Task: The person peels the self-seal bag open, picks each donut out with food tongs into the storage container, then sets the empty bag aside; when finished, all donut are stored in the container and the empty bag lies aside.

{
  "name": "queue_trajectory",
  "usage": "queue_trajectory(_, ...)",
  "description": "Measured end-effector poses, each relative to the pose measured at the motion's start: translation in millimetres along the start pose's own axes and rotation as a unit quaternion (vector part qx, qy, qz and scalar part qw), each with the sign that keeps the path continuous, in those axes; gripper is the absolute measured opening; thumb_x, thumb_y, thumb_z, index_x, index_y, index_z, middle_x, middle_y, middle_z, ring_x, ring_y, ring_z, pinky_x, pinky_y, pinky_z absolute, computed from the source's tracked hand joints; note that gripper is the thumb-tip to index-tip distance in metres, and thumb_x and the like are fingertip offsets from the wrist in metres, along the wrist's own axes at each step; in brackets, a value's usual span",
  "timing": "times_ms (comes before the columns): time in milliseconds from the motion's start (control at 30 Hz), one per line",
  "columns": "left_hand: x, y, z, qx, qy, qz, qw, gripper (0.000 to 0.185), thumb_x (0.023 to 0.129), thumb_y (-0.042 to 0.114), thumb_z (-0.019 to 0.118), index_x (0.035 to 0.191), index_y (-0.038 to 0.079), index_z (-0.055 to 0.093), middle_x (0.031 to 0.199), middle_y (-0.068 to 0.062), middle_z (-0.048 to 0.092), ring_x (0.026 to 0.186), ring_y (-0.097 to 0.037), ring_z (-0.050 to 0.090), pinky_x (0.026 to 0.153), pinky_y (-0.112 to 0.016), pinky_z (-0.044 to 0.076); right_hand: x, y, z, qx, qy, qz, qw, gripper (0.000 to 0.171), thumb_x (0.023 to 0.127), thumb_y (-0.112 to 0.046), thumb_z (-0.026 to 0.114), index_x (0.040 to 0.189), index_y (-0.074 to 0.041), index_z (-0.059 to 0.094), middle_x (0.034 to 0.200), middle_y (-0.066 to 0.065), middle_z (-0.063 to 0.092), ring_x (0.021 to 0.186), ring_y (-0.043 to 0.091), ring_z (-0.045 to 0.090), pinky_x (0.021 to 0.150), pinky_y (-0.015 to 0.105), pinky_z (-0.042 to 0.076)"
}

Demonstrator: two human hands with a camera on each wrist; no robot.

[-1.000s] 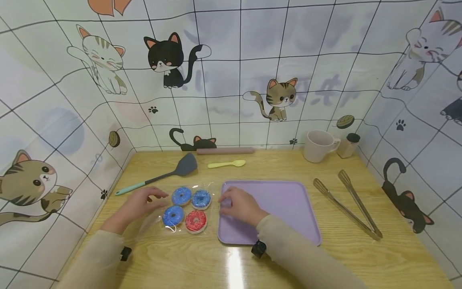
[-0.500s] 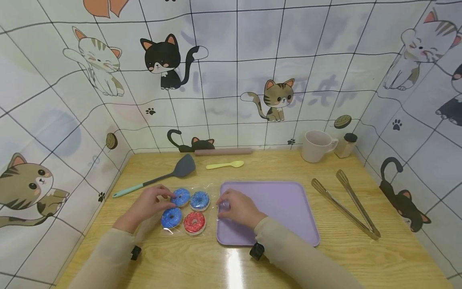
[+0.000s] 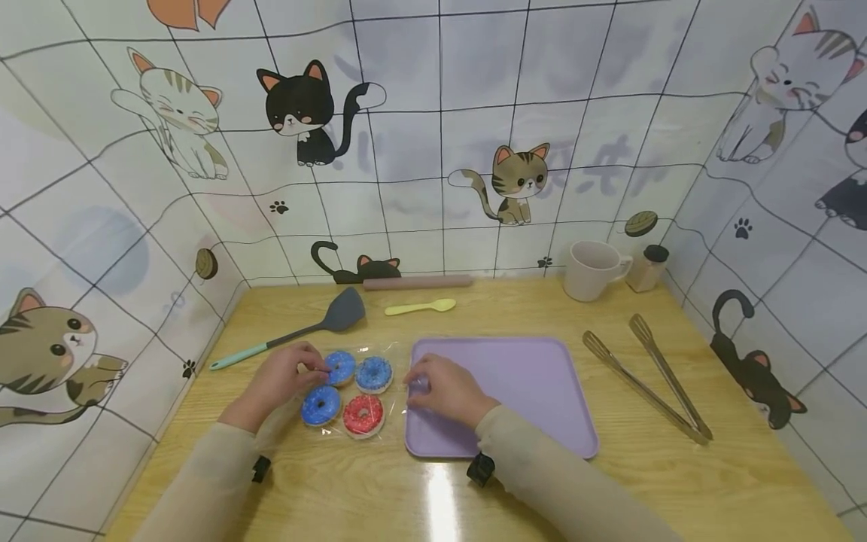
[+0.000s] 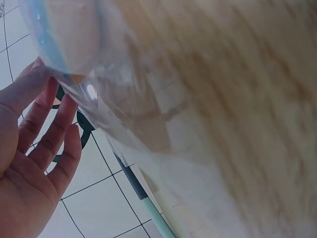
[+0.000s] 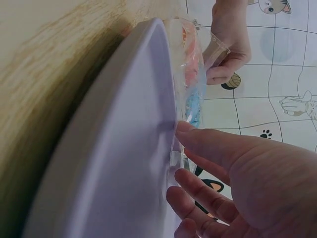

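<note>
A clear plastic bag (image 3: pixel 352 391) holding three blue donuts and one red donut (image 3: pixel 363 415) lies on the wooden table (image 3: pixel 433 497), just left of a purple tray (image 3: pixel 528 391). My left hand (image 3: pixel 311 369) pinches the bag's left edge beside the upper left blue donut (image 3: pixel 339 366). In the left wrist view its fingers (image 4: pixel 44 134) lie against the plastic (image 4: pixel 114 99). My right hand (image 3: pixel 418 385) pinches the bag's right edge over the tray's left rim. The right wrist view shows its fingers (image 5: pixel 218 148) at the plastic edge (image 5: pixel 190 74) above the tray (image 5: pixel 124 148).
A grey spatula with a teal handle (image 3: pixel 291 337), a yellow spoon (image 3: pixel 420 306) and a pink rolling pin (image 3: pixel 416 282) lie behind the bag. A beige mug (image 3: pixel 592 271) and a small shaker (image 3: pixel 648 269) stand at the back right. Metal tongs (image 3: pixel 650 384) lie right of the tray.
My left hand has slid right from the table onto the bag's left edge and taken hold of it. The right hand has stayed at the bag's right edge.
</note>
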State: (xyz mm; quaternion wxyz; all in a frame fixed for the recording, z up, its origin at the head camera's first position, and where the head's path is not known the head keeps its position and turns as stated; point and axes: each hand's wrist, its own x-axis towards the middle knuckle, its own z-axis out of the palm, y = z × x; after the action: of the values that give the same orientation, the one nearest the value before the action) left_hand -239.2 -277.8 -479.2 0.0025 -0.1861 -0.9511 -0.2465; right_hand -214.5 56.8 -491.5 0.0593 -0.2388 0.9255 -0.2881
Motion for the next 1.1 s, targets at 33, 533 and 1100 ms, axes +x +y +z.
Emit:
queue_trajectory(33, 0.4, 1.0, -0.6, 0.005, -0.001, 0.000, 1.0000, 0.007, 0.091, 0.024, 0.081, 0.091, 0.017, 0.082, 0.096, 0.006, 0.069, 0.090, -0.014, 0.064, 0.081, -0.040, 0.055, 0.1, 0.0, 0.0, 0.001, 0.000, -0.001, 1.000, 0.033, 0.082, -0.028, 0.088, 0.113, -0.020, 0.079, 0.120, -0.001, 0.070, 0.117, 0.021, 0.066, 0.106, 0.041, 0.050)
queue_trajectory(533, 2.4, 2.9, 2.1, 0.029, 0.008, 0.007, 0.9995, 0.004, 0.095, 0.022, 0.077, 0.092, 0.023, 0.078, 0.096, 0.009, 0.070, 0.085, -0.010, 0.062, 0.073, -0.033, 0.051, -0.8, 1.6, -1.6, 0.006, 0.003, -0.011, 1.000, 0.032, 0.084, -0.028, 0.088, 0.113, -0.018, 0.079, 0.119, -0.001, 0.071, 0.116, 0.022, 0.067, 0.105, 0.042, 0.052)
queue_trajectory(1100, -2.1, -5.7, -1.8, -0.044, 0.057, 0.005, 0.9974, 0.005, 0.100, 0.020, 0.070, 0.101, 0.019, 0.074, 0.098, 0.004, 0.074, 0.087, -0.012, 0.062, 0.073, -0.027, 0.052, -2.9, 4.1, 1.1, 0.012, 0.001, -0.009, 1.000, 0.034, 0.085, -0.031, 0.086, 0.116, -0.018, 0.078, 0.117, -0.002, 0.069, 0.114, 0.021, 0.067, 0.102, 0.041, 0.053)
